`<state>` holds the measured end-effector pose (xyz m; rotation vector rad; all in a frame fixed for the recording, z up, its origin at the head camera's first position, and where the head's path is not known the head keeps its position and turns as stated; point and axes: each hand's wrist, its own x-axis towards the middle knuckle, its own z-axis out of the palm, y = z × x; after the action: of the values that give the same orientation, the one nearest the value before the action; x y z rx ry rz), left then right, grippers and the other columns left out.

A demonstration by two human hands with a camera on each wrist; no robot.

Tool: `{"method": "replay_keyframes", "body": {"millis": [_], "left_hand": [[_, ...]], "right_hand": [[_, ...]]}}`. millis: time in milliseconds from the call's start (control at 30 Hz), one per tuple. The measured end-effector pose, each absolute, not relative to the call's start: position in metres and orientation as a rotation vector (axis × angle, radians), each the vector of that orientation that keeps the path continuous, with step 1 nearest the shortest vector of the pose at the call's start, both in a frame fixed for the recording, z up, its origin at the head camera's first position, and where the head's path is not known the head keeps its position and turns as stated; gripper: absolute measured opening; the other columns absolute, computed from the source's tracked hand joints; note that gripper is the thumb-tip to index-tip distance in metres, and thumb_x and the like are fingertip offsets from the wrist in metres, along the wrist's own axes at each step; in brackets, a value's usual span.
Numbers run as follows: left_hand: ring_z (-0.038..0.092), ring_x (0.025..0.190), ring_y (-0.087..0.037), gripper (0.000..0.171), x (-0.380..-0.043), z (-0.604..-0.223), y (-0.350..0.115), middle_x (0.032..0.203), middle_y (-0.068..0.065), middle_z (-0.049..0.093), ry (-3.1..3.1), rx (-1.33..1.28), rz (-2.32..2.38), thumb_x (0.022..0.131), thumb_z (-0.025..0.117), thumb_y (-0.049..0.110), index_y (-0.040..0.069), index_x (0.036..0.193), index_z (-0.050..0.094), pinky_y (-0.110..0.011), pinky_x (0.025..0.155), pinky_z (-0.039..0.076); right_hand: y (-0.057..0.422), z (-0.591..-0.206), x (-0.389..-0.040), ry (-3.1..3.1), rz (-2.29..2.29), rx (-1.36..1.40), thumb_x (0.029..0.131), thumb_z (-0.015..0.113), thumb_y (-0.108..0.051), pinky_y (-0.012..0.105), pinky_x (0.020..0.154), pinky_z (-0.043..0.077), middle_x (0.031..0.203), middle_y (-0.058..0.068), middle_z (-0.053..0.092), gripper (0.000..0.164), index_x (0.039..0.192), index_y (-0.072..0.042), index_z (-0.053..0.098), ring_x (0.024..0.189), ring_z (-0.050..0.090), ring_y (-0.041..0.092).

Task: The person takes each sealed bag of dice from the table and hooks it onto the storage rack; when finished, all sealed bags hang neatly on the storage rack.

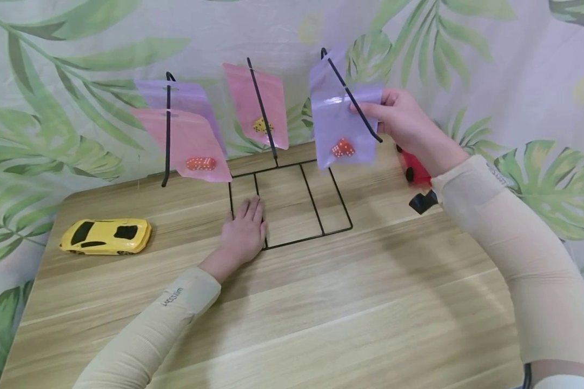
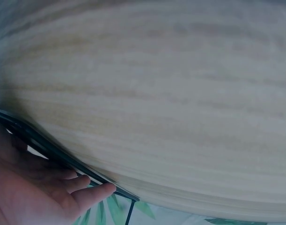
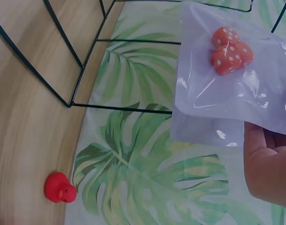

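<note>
My right hand point(image 1: 409, 116) pinches the right edge of a purple zip bag point(image 1: 323, 127) that hangs on the right hook point(image 1: 339, 78) of a black wire rack. Orange-red dice point(image 3: 227, 57) with white dots lie in the bottom of that bag, and another purple bag point(image 3: 206, 133) shows behind it in the right wrist view. My left hand point(image 1: 243, 229) lies flat, fingers straight, on the left part of the rack's base point(image 1: 292, 242). A pink bag with yellow dice point(image 1: 261, 125) hangs from the middle hook. On the left hook, a pink bag point(image 1: 180, 138) hangs before a purple one point(image 1: 194, 94).
A yellow toy car point(image 1: 109, 237) stands on the wooden table point(image 1: 321, 313) at the left. Beyond my right wrist is a red object with black round parts point(image 1: 413, 167). A red rubber duck point(image 3: 58, 187) sits near the leaf-patterned cloth point(image 1: 516, 65) behind the rack.
</note>
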<state>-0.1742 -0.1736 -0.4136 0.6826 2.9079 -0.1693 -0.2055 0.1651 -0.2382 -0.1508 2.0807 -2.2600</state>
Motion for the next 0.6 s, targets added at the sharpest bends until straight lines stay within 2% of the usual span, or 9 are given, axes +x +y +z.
{"method": "replay_keyframes", "body": {"millis": [133, 400, 600], "left_hand": [[0.016, 0.154, -0.031, 0.06, -0.173, -0.414, -0.173, 0.167, -0.009, 0.01, 2.908, 0.68, -0.165, 0.106, 0.019, 0.035, 0.007, 0.158, 0.01, -0.063, 0.117, 0.028], [0.017, 0.154, -0.031, 0.06, -0.172, -0.414, -0.172, 0.167, -0.01, 0.012, 2.91, 0.676, -0.168, 0.106, 0.02, 0.035, 0.007, 0.158, 0.01, -0.064, 0.116, 0.029], [0.018, 0.153, -0.031, 0.06, -0.171, -0.413, -0.172, 0.167, -0.01, 0.013, 2.915, 0.675, -0.161, 0.106, 0.021, 0.035, 0.007, 0.158, 0.011, -0.063, 0.116, 0.029]], "right_hand": [[0.163, -0.233, -0.218, 2.075, -2.26, -0.069, 0.088, 0.072, -0.008, 0.021, 0.065, 0.058, 0.086, -0.003, 0.076, 0.002, 0.089, -0.008, 0.074, 0.08, 0.069, 0.008], [0.163, -0.235, -0.233, 2.016, -2.287, -0.005, 0.088, 0.073, -0.012, 0.022, 0.071, 0.06, 0.087, -0.002, 0.076, 0.006, 0.089, -0.006, 0.073, 0.083, 0.071, 0.01], [0.173, -0.25, -0.234, 2.152, -2.154, 0.064, 0.09, 0.071, -0.018, 0.018, 0.07, 0.058, 0.082, -0.006, 0.076, 0.009, 0.087, -0.013, 0.078, 0.077, 0.07, 0.008]]}}
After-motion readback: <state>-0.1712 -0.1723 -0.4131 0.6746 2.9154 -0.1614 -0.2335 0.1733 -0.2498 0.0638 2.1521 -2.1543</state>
